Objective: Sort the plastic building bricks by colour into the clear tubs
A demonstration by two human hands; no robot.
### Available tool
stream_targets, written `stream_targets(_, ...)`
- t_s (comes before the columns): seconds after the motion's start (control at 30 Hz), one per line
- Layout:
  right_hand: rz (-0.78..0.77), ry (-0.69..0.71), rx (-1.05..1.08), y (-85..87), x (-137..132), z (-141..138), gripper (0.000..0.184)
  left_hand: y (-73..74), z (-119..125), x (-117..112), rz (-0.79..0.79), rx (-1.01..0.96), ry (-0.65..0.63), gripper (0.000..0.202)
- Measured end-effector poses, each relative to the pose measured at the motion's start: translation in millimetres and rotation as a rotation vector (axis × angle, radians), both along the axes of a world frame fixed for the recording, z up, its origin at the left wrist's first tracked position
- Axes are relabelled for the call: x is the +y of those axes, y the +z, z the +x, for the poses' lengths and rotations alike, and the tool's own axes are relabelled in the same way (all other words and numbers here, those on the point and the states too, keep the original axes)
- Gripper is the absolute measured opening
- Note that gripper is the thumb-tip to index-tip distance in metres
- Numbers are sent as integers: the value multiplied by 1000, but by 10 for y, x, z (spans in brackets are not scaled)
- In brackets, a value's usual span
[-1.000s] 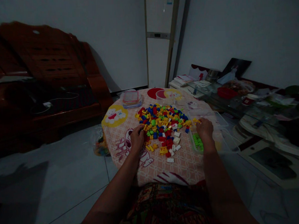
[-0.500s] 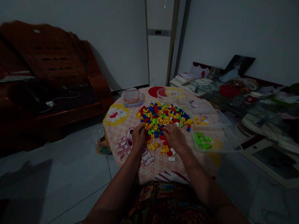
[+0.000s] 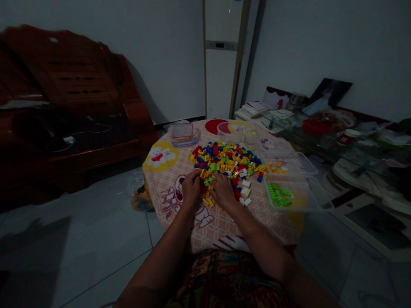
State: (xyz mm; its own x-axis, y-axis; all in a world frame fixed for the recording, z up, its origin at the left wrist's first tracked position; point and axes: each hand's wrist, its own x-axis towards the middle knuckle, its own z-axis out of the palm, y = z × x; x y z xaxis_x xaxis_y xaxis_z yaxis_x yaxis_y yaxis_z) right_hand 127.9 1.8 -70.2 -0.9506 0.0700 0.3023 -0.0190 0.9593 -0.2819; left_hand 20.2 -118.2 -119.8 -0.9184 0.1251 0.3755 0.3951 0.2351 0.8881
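Observation:
A pile of toy building bricks (image 3: 222, 158) in red, yellow, blue, green and white lies on the table. My left hand (image 3: 191, 188) rests at the pile's left front edge, fingers bent and close together; whatever they hold is hidden. Close beside it, my right hand (image 3: 223, 190) reaches over the front of the pile with curled fingers, and I cannot make out what is in them. To the right of it lie several white bricks (image 3: 245, 192). Some yellow bricks (image 3: 208, 201) sit between the two hands, nearer to me.
A clear plastic box (image 3: 306, 204) at the table's right holds green bricks (image 3: 279, 195). Behind it, another clear container (image 3: 305, 163) has yellow bricks (image 3: 277, 168). Lidded boxes (image 3: 184, 134) stand at the back left of the patterned tablecloth (image 3: 169, 183). A cluttered glass table (image 3: 293, 122) is beyond.
My right hand has moved left, closer to my left hand. White bricks now lie grouped right of it, and the one near the front edge has left its spot. My left hand has hardly moved.

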Motion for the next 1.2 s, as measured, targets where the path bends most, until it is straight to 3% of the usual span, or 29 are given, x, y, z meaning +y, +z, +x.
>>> stream_targets(0.2, -139, -82, 144, 148, 252, 179, 24, 15, 8, -7, -13, -7, -9, 35)
stream_targets(0.37, -229, -282, 228, 294, 834, 427, 28, 25, 15, -11, -24, -12, -6, 35)
stream_targets(0.57, -160, -623, 285, 408, 1624, 631, 28, 1, -7, -4, 2, -10, -4, 34)
stream_targets(0.73, -91, -747, 263, 374, 1939, 684, 32, 7, -4, -2, -1, -9, 4, 34)
stream_targets(0.83, -76, -712, 302, 337, 1846, 680, 35, 26, 6, -8, -14, -13, -3, 35)
stream_targets(0.9, -73, -614, 320, 303, 1658, 662, 34, 38, 11, -12, -27, -16, -10, 36)
stream_targets(1.2, -106, 1, 178, 25, 365, 764, 24, 38, 16, -7, -38, -8, 4, 34)
